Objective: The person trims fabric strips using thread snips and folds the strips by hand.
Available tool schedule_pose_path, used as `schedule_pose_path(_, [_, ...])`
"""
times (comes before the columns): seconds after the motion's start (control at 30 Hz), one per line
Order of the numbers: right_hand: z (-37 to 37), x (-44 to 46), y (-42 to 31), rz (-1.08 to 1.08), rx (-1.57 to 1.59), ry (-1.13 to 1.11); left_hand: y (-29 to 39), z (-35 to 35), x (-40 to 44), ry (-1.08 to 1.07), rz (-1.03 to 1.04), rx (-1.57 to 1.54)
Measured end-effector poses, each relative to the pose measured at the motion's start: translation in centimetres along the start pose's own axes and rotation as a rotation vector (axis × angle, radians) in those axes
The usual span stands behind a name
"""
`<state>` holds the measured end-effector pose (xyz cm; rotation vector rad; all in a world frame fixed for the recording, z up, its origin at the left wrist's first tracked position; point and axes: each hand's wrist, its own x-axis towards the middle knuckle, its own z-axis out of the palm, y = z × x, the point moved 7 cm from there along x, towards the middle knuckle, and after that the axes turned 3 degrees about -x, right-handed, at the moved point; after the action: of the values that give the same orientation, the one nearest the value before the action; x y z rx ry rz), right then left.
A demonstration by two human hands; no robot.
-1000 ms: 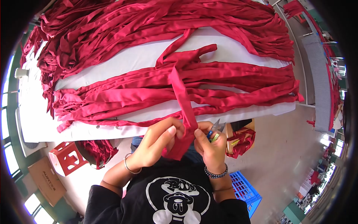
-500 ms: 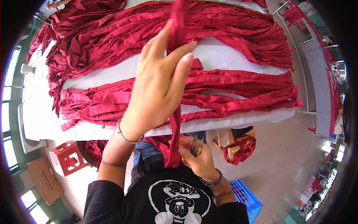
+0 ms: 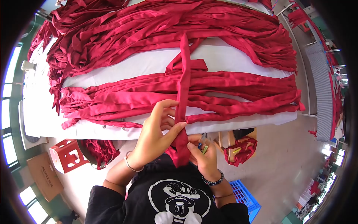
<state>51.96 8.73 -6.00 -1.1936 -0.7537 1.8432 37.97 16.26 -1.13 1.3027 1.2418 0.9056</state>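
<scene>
A long red fabric strip (image 3: 183, 82) runs from the table toward my body, its near end hanging at my chest. My left hand (image 3: 158, 130) pinches it between thumb and fingers, just past the table edge. Close by on the right, my right hand (image 3: 204, 156) curls around small thread snips (image 3: 204, 146), with a grey blade and blue and green parts peeking out. Its thumb and fingertips are also at the strip's right edge; whether they grip the cloth is partly hidden.
A white-covered table (image 3: 123, 67) bears a near bundle of red strips (image 3: 238, 87) and a larger far pile (image 3: 123, 37). Below stand a red stool (image 3: 69, 156), a cardboard box (image 3: 44, 177), a blue crate (image 3: 244, 198) and a wooden stool with red cloth (image 3: 240, 151).
My left hand has come down from over the far pile toward my body, fingers now closed on the strip. The strip lies stretched over the bundles. My right hand has shifted slightly right.
</scene>
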Motion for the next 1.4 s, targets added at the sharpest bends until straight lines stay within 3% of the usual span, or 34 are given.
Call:
schedule_pose_path(0.07, [0.0, 0.4, -0.3, -0.013, -0.057, -0.003, 0.2, -0.4, -0.2, 0.059, 0.072, -0.071])
schedule_pose_path(0.13, [-0.9, 0.8, -2.6, -0.282, -0.240, 0.168, 0.5, 0.0, -0.4, -0.003, 0.100, -0.086])
schedule_pose_path(0.17, [-1.4, 1.0, -3.2, -0.300, -0.239, 0.186, 0.7, 0.6, -0.7, -0.052, 0.037, -0.102])
schedule_pose_path(0.3, [-2.0, 3.1, -4.9, -0.227, -0.120, 0.174, 1.3, 2.4, -1.7, -0.146, 0.283, 0.088])
schedule_pose_path(0.37, [-2.0, 3.8, -5.1, -0.099, -0.296, 0.168, 2.2, 3.1, -2.8, -0.139, 0.476, 0.298])
schedule_pose_path(0.53, [-2.4, 3.9, -5.4, -0.079, -0.215, 0.214, -0.1, 2.5, -3.6, -0.095, 0.472, 0.193])
schedule_pose_path(0.6, [-1.4, 3.7, -5.9, -0.131, -0.164, 0.097, -0.7, 2.4, -3.6, -0.100, 0.462, 0.180])
schedule_pose_path(0.63, [-1.5, 4.0, -5.3, -0.252, -0.324, 0.093, -1.0, 2.5, -3.7, -0.111, 0.482, 0.211])
schedule_pose_path(0.7, [-1.3, 3.7, -4.6, -0.197, -0.278, 0.122, -0.8, 2.5, -3.8, -0.127, 0.500, 0.239])
schedule_pose_path(0.8, [-1.9, 3.1, -3.7, -0.096, -0.145, 0.172, -0.9, 2.4, -3.4, -0.192, 0.347, 0.079])
schedule_pose_path(0.9, [-2.3, 2.5, -4.1, -0.132, -0.137, 0.216, -1.9, 0.9, -1.8, -0.084, 0.036, -0.481])
schedule_pose_path(1.0, [-1.6, 1.6, -3.7, -0.190, -0.178, 0.195, -1.9, 0.5, 0.2, 0.079, -0.117, -0.577])
schedule_pose_path(1.13, [-1.5, 0.2, -2.8, -0.122, -0.186, 0.164, -2.0, 0.0, 1.7, 0.119, -0.120, -0.522])
schedule_pose_path(1.27, [-2.7, -0.1, -2.4, -0.105, -0.191, 0.137, -0.8, 0.8, 0.9, 0.001, 0.013, -0.590])
schedule_pose_path(1.4, [-4.1, 0.8, -4.4, -0.217, -0.100, 0.131, 0.3, 2.6, -0.8, -0.180, 0.269, -0.221])
